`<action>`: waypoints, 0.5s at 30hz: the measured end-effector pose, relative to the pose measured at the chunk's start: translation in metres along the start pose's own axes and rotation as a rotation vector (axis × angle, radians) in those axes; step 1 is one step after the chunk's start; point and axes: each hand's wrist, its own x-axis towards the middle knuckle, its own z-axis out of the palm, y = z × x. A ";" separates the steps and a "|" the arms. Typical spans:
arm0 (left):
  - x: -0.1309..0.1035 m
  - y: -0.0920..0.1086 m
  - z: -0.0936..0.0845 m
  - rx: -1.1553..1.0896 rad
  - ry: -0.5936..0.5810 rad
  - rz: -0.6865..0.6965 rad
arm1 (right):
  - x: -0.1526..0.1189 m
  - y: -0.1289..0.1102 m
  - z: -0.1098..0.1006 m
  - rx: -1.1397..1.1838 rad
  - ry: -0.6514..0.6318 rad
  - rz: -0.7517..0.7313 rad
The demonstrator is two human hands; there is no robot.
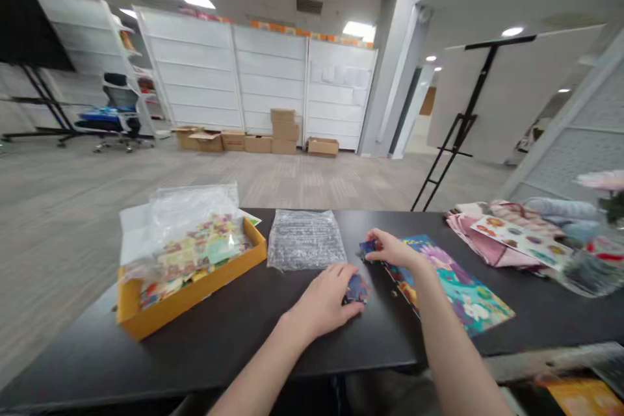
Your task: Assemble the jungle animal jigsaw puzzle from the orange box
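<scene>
My left hand [327, 299] rests low over the black table, its fingers and thumb curved around a small cluster of dark blue and purple puzzle pieces [356, 290]. A little farther off and to the right, my right hand [387, 249] grips a few joined blue puzzle pieces [368, 247] between thumb and fingers. Under my right forearm lies a colourful picture sheet [468, 292] with a purple figure, white flowers and teal ground; the arm hides part of it. One small loose puzzle piece [394, 294] sits between the hands and the sheet.
At the left stands a yellow box [195, 296] with bagged puzzle pieces [205, 250] and clear plastic. Bubble wrap [306, 239] lies flat behind my left hand. Pink cloths [492, 244], a sticker sheet [521, 242] and a plastic-wrapped item [597, 266] occupy the right end.
</scene>
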 end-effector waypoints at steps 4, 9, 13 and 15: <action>0.001 0.001 0.001 -0.003 0.003 -0.059 | -0.001 -0.010 -0.005 0.193 0.027 -0.015; 0.004 -0.003 0.004 -0.050 0.035 -0.143 | -0.019 -0.038 -0.011 0.392 -0.127 0.031; 0.005 -0.007 0.006 -0.070 0.048 -0.163 | -0.031 -0.069 -0.006 0.368 -0.373 0.037; 0.005 -0.007 0.006 -0.043 0.055 -0.150 | -0.034 -0.078 -0.005 0.307 -0.439 0.019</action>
